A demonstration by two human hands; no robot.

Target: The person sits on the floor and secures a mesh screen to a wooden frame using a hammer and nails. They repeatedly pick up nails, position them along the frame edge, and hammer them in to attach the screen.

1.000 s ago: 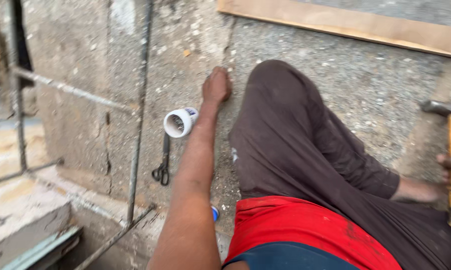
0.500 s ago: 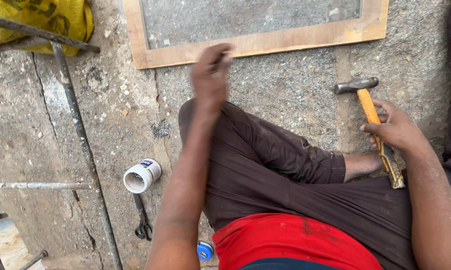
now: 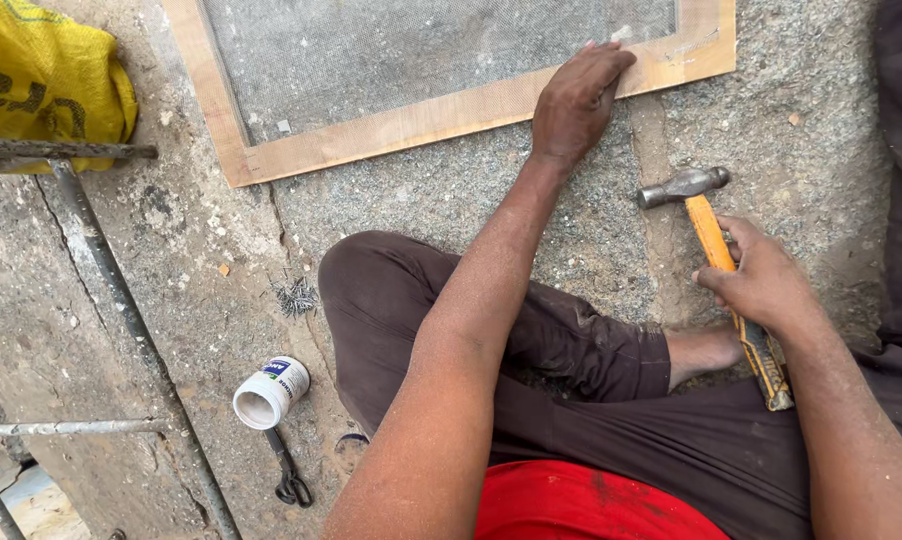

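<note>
While the left hand [image 3: 576, 100] presses flat on the wooden frame [image 3: 391, 128], the right hand [image 3: 761, 280] grips a hammer [image 3: 716, 250] over rough concrete floor [image 3: 451, 195].

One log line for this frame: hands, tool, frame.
left hand: pressing wooden mesh frame | right hand: gripping hammer | nails: on concrete

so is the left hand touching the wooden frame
Touching: the head view shows the left hand with its fingers pressed flat on the wooden frame.

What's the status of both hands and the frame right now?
Left hand pressing on wooden mesh-covered frame. Right hand gripping orange-handled steel hammer, head off the frame. Nothing between them.
</note>
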